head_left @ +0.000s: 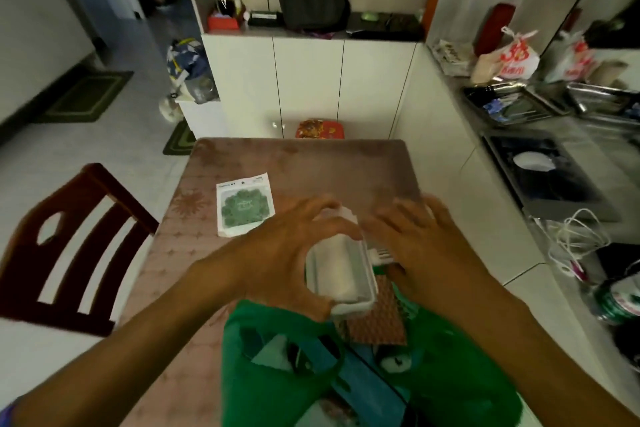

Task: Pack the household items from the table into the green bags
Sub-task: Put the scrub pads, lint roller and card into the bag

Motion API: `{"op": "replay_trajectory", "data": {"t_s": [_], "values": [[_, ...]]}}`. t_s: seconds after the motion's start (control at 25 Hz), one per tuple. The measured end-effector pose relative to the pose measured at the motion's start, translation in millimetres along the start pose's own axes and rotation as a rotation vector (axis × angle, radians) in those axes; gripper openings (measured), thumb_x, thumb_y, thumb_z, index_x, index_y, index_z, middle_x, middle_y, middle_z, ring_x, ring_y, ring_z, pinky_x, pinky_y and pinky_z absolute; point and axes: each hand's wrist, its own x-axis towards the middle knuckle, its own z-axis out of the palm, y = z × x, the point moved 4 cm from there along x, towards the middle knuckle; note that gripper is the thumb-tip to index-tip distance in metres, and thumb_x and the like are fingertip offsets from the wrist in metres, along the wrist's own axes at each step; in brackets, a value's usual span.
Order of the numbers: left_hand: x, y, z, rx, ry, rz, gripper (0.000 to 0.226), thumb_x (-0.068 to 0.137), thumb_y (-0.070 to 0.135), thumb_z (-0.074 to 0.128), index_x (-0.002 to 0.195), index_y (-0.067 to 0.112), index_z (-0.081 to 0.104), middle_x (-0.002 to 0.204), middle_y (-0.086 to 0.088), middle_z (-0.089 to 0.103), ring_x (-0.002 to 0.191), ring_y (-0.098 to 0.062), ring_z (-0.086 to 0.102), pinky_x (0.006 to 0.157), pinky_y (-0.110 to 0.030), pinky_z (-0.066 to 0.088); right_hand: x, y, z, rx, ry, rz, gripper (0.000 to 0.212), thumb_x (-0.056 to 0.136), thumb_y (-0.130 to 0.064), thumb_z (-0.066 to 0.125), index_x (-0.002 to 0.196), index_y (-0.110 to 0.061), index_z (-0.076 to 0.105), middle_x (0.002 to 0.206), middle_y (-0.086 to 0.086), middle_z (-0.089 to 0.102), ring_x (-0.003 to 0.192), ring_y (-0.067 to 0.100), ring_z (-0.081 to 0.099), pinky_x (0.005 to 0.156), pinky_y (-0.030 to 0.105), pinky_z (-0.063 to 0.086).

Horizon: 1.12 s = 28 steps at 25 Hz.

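Green bags [277, 350] lie open at the near edge of the table [311, 163], already holding flat packets. Just above their mouth the left hand [287, 260] has its grip curled round a clear plastic box [341, 274], fingers on the far end and thumb on the near end. The right hand [426, 246] hovers beside it, fingers spread, holding nothing. Judging by this, the box is being loaded; next it must be lowered into the opening. Farther off, a white packet with a green print [244, 204] waits unpacked.
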Motion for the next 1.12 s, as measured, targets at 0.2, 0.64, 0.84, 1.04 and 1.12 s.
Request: {"op": "replay_trajectory", "data": {"t_s": [0.2,0.64,0.84,1.04,1.12], "values": [[-61.1,48.8,32.3,-0.062,0.396,-0.326,0.072,0.076,0.08,0.045,0.138,0.048,0.03,0.142,0.027,0.032,0.131,0.001,0.029,0.108,-0.041,0.036,-46.8,31.4,24.4,0.525,-0.052,0.051,0.021,0.091,-0.031,0.066,0.11,-0.039,0.061,0.081,-0.024,0.059,0.062,-0.004,0.052,0.053,0.004,0.04],[-122.5,27.0,15.2,-0.839,0.912,-0.728,0.022,0.098,0.007,0.045,0.085,0.006,0.062,0.046,-0.002,0.052,0.038,-0.012,0.044,0.037,-0.017,0.037,-62.2,-35.4,49.6,0.512,-0.276,-0.29,0.019,0.095,-0.035,0.057,0.112,-0.033,0.064,0.105,-0.01,0.068,0.084,0.007,0.061,0.069,0.025,0.05],[-121.7,29.2,13.2,-0.869,0.82,-0.722,0.023,0.1,0.004,0.039,0.092,0.004,0.061,0.053,-0.007,0.057,0.044,-0.018,0.042,0.041,-0.023,0.037,-31.6,-78.7,84.5,0.292,-0.21,-0.143,0.033,0.094,-0.033,0.053,0.125,-0.02,0.058,0.131,0.003,0.056,0.113,0.023,0.051,0.084,0.034,0.045],[-125.9,26.0,8.9,-0.899,0.72,-0.607,0.022,0.099,0.005,0.043,0.098,0.006,0.065,0.066,-0.018,0.065,0.048,-0.026,0.044,0.043,-0.023,0.042,-85.8,6.5,73.8,0.066,-0.437,0.028,0.096,0.068,-0.075,0.05,0.148,-0.04,0.01,0.157,-0.008,0.02,0.141,0.025,0.02,0.113,0.047,0.018],[-121.4,27.9,12.3,-0.914,0.721,-0.592,0.022,0.099,0.007,0.044,0.096,0.008,0.066,0.066,-0.02,0.065,0.049,-0.028,0.044,0.044,-0.025,0.042,-110.3,32.0,65.9,-0.092,-0.653,0.117,0.095,0.067,-0.067,0.057,0.146,-0.037,0.014,0.151,-0.004,0.032,0.137,0.029,0.031,0.107,0.048,0.024]]}}
